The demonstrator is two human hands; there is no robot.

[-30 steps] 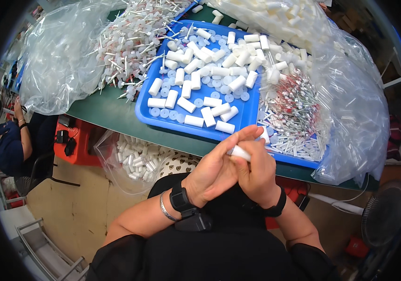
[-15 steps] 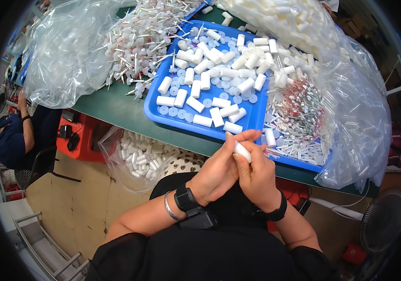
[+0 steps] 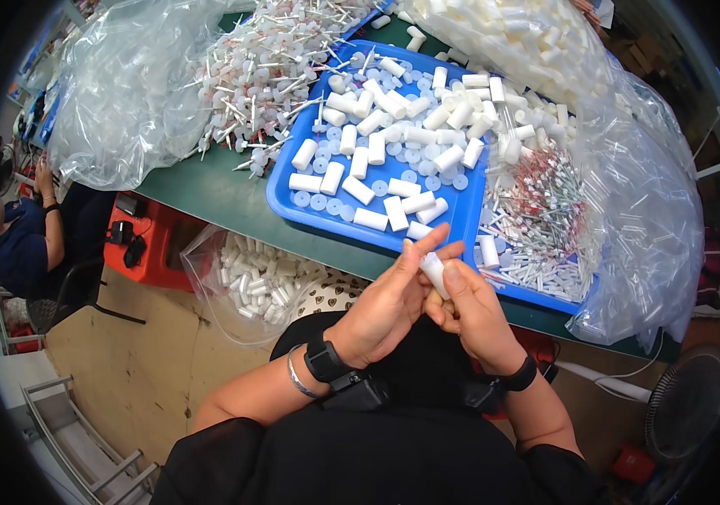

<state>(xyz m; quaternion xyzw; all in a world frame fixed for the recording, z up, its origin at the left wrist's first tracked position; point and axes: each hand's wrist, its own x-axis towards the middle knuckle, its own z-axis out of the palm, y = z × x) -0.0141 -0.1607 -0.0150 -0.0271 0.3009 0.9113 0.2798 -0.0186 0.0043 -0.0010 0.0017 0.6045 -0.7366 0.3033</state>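
Observation:
A white foam-like cylinder [image 3: 433, 274] is pinched between the thumb and fingers of my right hand [image 3: 479, 313], its upper end tipped toward the blue tray. My left hand [image 3: 387, 305] is beside it, palm turned up, fingers stretched out behind the cylinder. Whether those fingers touch it, I cannot tell. Just beyond both hands, the blue tray [image 3: 286, 207] carries several loose white cylinders [image 3: 370, 219] and translucent round discs [image 3: 318, 203]. A second blue tray [image 3: 545, 296] on the right bears thin white tubes [image 3: 537, 271] and red-and-silver pin-like pieces [image 3: 549, 189].
Thin white sticks with discs [image 3: 251, 93] are heaped at the back left beside a clear plastic bag [image 3: 124, 109]. Bagged cylinders [image 3: 537, 42] lie back right. Below the green table edge [image 3: 234, 223] is an open bag of white pieces [image 3: 263, 282]. A person [image 3: 23, 240] sits far left.
The cylinder has turned more upright in my right hand, and its upper end shows more. My left fingers have straightened and spread. The view has shifted slightly.

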